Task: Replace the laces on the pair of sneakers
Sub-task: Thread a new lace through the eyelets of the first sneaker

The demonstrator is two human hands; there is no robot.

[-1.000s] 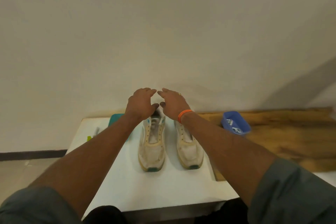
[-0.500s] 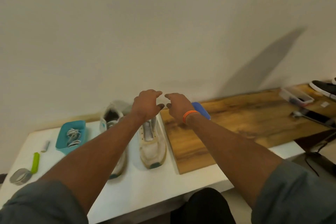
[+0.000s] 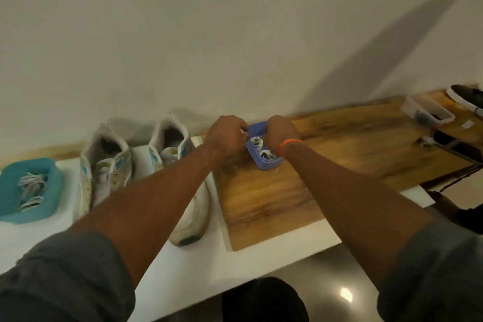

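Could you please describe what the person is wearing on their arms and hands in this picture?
Both forearms are bare, with grey-green sleeves pushed up near the elbows on each side. The right wrist carries a thin orange band just behind the right hand. The left hand and its wrist show no band. Neither hand wears a glove; any ring is too small to tell here.

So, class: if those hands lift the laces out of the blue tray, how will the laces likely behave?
The laces lie in loose loops in the blue tray, so they will probably hang floppy and trail. They look thin, so likely light. Being bunched, they may come out tangled together. The small tray might shift too.
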